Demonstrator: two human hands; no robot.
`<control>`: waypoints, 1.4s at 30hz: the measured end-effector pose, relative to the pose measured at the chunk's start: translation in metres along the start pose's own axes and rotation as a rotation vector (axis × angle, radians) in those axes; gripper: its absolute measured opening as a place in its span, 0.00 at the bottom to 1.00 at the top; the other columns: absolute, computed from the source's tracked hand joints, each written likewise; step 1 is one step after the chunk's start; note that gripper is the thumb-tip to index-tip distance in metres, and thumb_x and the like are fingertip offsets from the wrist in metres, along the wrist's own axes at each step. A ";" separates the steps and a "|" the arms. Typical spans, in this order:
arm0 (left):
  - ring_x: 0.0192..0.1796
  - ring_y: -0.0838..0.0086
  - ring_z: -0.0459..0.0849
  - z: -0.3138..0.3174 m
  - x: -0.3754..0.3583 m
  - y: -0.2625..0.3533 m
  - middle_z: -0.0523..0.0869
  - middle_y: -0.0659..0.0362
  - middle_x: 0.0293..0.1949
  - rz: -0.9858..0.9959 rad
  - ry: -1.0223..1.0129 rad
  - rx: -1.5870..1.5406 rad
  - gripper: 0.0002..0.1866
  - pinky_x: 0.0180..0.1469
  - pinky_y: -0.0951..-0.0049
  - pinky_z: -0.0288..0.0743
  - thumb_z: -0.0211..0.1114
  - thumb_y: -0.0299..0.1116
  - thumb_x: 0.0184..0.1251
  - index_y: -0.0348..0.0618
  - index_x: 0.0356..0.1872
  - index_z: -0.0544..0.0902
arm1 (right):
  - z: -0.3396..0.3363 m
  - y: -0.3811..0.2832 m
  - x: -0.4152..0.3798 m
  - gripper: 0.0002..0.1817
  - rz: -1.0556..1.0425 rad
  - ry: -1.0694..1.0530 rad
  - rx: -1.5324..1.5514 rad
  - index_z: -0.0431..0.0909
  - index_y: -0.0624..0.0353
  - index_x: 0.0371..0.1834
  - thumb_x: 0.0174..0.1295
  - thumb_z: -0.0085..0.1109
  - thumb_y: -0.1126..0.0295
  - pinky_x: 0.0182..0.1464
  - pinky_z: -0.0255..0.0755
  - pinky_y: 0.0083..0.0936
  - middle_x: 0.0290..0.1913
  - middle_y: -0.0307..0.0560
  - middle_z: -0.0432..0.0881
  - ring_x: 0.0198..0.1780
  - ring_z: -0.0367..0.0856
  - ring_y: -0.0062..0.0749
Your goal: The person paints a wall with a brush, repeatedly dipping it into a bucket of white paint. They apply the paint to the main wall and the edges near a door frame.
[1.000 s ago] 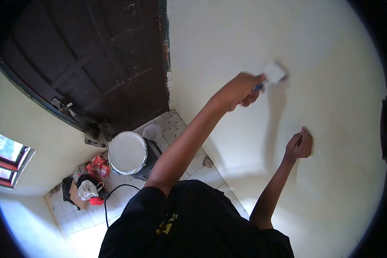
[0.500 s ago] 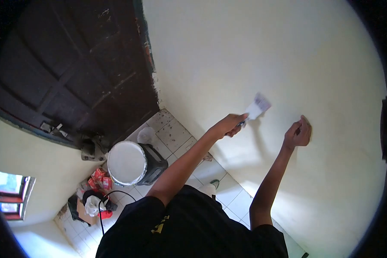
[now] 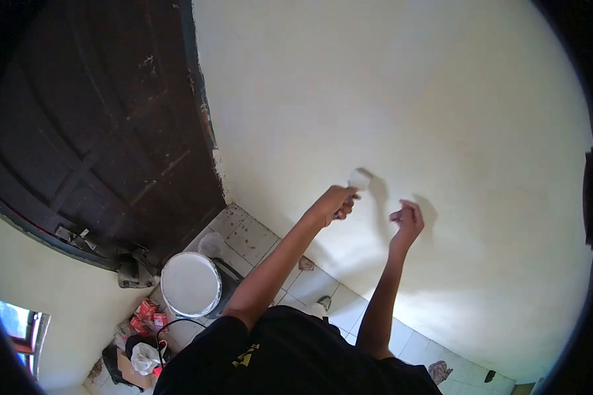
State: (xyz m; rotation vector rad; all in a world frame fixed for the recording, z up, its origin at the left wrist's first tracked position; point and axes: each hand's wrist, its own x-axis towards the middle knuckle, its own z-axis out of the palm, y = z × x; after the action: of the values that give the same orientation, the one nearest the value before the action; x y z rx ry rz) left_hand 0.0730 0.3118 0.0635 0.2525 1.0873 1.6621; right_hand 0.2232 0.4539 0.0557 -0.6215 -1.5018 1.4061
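Note:
My left hand (image 3: 333,203) grips the handle of a paintbrush (image 3: 359,179), whose white bristle head is pressed against the cream wall (image 3: 408,99). My right hand (image 3: 407,220) is raised just to the right of the brush, close to the wall, fingers loosely apart and holding nothing. Both arms reach out from my black shirt (image 3: 296,355) at the bottom of the view.
A white paint bucket (image 3: 191,284) stands on the tiled floor (image 3: 257,240) near the wall's foot. A dark wooden door (image 3: 99,131) fills the left. Bags and red packets (image 3: 141,342) and a black cable (image 3: 171,324) lie at lower left beside a window (image 3: 16,329).
My left hand brought the brush down the wall from high up to about chest height. My right hand came off its resting spot on the wall and shifted left and lower.

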 end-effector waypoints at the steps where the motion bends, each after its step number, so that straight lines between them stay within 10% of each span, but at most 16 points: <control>1: 0.16 0.87 0.54 0.012 -0.006 0.020 0.60 0.72 0.18 0.008 -0.005 0.006 0.15 0.15 0.84 0.45 0.53 0.40 0.74 0.34 0.40 0.74 | 0.000 -0.001 -0.012 0.10 0.050 -0.030 0.007 0.81 0.65 0.37 0.63 0.51 0.72 0.29 0.70 0.20 0.23 0.42 0.77 0.23 0.77 0.23; 7: 0.17 0.85 0.54 0.055 -0.038 0.109 0.60 0.69 0.18 0.211 -0.114 0.044 0.17 0.16 0.82 0.47 0.53 0.44 0.75 0.44 0.28 0.68 | -0.010 -0.013 -0.033 0.10 0.212 -0.340 -0.012 0.80 0.64 0.37 0.62 0.53 0.70 0.30 0.77 0.23 0.23 0.42 0.78 0.24 0.80 0.26; 16: 0.15 0.87 0.53 0.060 -0.039 0.132 0.58 0.71 0.16 0.650 -0.141 0.081 0.19 0.15 0.82 0.46 0.51 0.51 0.76 0.44 0.40 0.75 | -0.019 -0.004 -0.030 0.11 0.368 -0.368 -0.071 0.81 0.62 0.39 0.64 0.53 0.66 0.31 0.78 0.25 0.26 0.45 0.79 0.28 0.82 0.30; 29: 0.14 0.87 0.51 -0.054 0.017 -0.023 0.57 0.71 0.16 0.020 0.008 -0.029 0.20 0.14 0.82 0.45 0.50 0.51 0.76 0.42 0.38 0.75 | 0.000 0.023 -0.021 0.13 0.500 -0.535 -0.068 0.80 0.61 0.41 0.63 0.54 0.63 0.33 0.80 0.28 0.29 0.46 0.81 0.31 0.83 0.31; 42: 0.24 0.83 0.72 -0.014 -0.009 -0.056 0.74 0.66 0.23 0.435 0.134 -0.059 0.13 0.26 0.83 0.67 0.60 0.41 0.72 0.39 0.41 0.81 | 0.034 0.015 -0.051 0.15 0.490 -0.768 -0.123 0.76 0.63 0.48 0.68 0.52 0.63 0.39 0.80 0.29 0.39 0.47 0.82 0.39 0.85 0.33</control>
State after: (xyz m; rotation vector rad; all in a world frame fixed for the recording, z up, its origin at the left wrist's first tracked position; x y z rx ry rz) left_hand 0.1047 0.2967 0.0167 0.3629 1.1349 2.1203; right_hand 0.2107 0.3974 0.0301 -0.5742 -2.1383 2.0925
